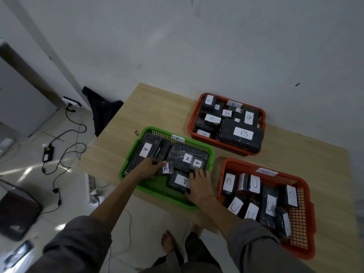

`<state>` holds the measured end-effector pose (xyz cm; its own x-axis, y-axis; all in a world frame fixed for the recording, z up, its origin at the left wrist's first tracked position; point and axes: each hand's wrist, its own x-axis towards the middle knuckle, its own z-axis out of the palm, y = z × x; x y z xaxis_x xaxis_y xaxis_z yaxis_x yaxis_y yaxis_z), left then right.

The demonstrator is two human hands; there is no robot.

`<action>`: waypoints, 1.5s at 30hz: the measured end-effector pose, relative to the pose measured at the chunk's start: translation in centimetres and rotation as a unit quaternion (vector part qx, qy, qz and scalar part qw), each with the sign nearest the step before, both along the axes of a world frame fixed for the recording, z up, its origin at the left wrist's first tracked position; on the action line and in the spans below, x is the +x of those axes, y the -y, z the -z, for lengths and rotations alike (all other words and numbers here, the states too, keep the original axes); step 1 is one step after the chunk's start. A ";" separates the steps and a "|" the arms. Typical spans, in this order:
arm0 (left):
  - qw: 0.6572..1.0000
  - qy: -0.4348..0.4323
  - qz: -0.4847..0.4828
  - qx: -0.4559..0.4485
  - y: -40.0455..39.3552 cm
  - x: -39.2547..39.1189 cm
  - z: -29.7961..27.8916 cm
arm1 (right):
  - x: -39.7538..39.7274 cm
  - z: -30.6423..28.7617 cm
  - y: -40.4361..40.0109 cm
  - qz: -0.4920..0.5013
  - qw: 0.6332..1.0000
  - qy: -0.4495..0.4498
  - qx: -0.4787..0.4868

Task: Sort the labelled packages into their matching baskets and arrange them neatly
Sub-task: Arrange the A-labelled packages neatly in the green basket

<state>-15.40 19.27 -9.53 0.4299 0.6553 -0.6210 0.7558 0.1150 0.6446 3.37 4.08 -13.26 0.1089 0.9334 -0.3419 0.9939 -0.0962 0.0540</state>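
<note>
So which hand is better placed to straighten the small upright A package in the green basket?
Left. The left hand already touches the small upright A package; the right hand rests on the nearer A package.

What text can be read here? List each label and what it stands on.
"A": tag on the green basket rim, and white labels on the black packages inside it, one by the left hand, another under the right hand.
"B": tag and package labels in the far red basket.
"C": tag and package labels in the near red basket.
Nothing else is legible.
</note>
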 end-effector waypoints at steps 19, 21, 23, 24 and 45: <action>0.998 0.022 0.053 0.032 -1.0 8.3 1.5 | 7.9 -1.6 -5.4 0.031 0.996 -0.070 0.042; 0.997 0.017 0.059 0.038 -1.0 9.2 1.7 | 8.4 -1.8 -6.1 0.031 0.996 -0.063 0.051; 0.996 0.007 0.067 0.051 -0.9 10.0 1.8 | 8.7 -2.0 -6.7 0.019 0.998 -0.050 0.037; 0.996 -0.001 0.070 0.057 -0.9 10.3 1.8 | 8.7 -1.9 -6.9 0.014 0.998 -0.045 0.033; 0.998 0.011 0.053 -0.021 2.3 11.7 2.3 | 10.5 -2.1 -7.0 0.076 0.980 -0.182 0.009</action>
